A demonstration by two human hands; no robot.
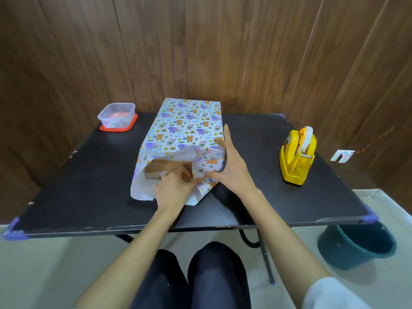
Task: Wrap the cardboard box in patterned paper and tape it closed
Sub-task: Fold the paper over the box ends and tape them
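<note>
The cardboard box [166, 167] lies in the middle of the black table [66, 192], covered along its length by patterned paper [187, 123] with small animals. Its near end is uncovered, and brown cardboard shows inside the loose paper. My left hand [176, 186] sits at that near end with fingers curled, pinching the right paper flap. My right hand [229, 161] lies flat along the box's right side, fingers straight, thumb pressing the folded flap inward. A yellow tape dispenser [297, 155] stands to the right of the box, apart from both hands.
A clear plastic container [117, 115] on a red lid sits at the table's far left. A teal bucket [356, 246] stands on the floor under the right front corner. A wood-panel wall rises directly behind the table. My knees are under the front edge.
</note>
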